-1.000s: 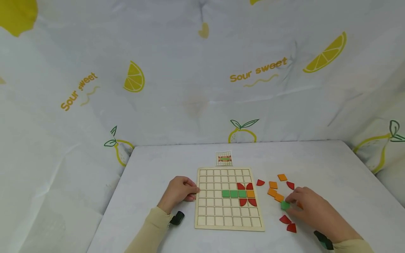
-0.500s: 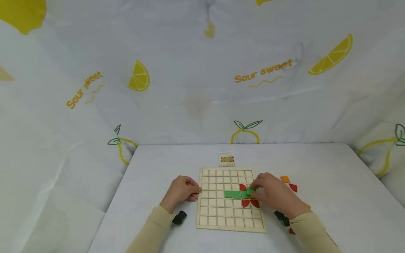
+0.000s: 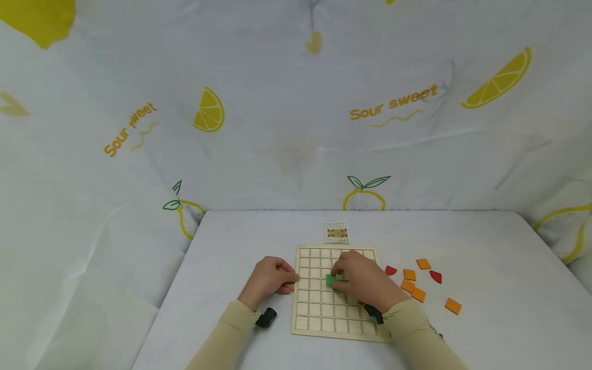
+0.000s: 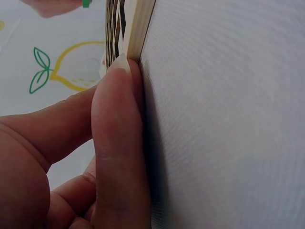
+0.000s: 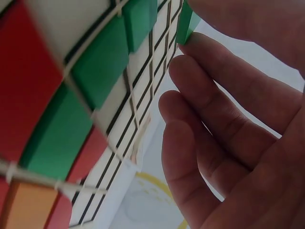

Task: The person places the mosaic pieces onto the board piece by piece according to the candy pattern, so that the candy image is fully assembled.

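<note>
The fingers (image 5: 238, 76) of the right hand (image 3: 363, 277) are closed in a pinch, and by them a green tile (image 3: 330, 280) is gripped near one edge. From the right wrist, the tile is seen caught between the thumb (image 5: 257, 24) and the tip of the index finger; the other three fingers are bent and lined up below, clear of it. The tile is held over the grid board (image 3: 314, 309), past the end of a row of green tiles (image 5: 100, 62) already laid in the squares; whether the board is touched by it cannot be told. Beside that row, red pieces (image 5: 24, 76) and an orange tile (image 5: 28, 205) are also set in the grid; in the head view most of this is covered by the right hand.

The board's left edge is pinched by the left hand (image 3: 270, 280), the thumb and a fingertip being brought together there.

To the right of the board, loose orange tiles (image 3: 423, 263) and red quarter-round pieces (image 3: 390, 270) are scattered on the white table (image 3: 250, 231). Just beyond the board's far edge, a small card (image 3: 336, 226) printed with a coloured grid pattern is placed.
</note>
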The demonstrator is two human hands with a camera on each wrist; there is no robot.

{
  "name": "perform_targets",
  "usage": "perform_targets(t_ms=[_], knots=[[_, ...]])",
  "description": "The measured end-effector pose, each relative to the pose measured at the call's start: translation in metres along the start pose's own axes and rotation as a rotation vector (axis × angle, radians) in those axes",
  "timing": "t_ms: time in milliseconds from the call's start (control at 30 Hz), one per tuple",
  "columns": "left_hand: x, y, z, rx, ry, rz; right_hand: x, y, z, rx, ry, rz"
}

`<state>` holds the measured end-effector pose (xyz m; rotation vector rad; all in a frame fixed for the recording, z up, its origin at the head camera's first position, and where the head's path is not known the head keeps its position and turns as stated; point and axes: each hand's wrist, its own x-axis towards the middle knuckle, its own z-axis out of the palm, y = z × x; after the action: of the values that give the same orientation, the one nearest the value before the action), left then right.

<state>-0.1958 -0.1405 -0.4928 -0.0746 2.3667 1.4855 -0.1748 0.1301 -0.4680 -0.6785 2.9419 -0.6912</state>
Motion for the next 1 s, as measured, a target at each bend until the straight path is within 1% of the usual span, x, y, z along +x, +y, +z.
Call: perform_targets(t_ms=[67, 200, 433, 667, 1000], knots=[[0.0, 0.0, 0.0, -0.003, -0.003, -0.001, 0.003, -0.003, 0.005, -0.003, -0.007, -0.004], [0.0, 0.0, 0.001, -0.009, -0.006, 0.0, 0.003, -0.008, 0.01, -0.004, -0.02, 0.019], [0.0, 0.001, 0.0, -0.016, -0.001, 0.003, 0.005, -0.009, 0.011, -0.014, -0.013, 0.007], [0.001, -0.001, -0.002, -0.032, -0.006, 0.004, 0.007, -0.01, 0.013, -0.025, -0.015, 0.014], [0.002, -0.001, -0.003, -0.033, -0.016, 0.003, 0.008, -0.007, 0.015, -0.053, -0.001, -0.022]])
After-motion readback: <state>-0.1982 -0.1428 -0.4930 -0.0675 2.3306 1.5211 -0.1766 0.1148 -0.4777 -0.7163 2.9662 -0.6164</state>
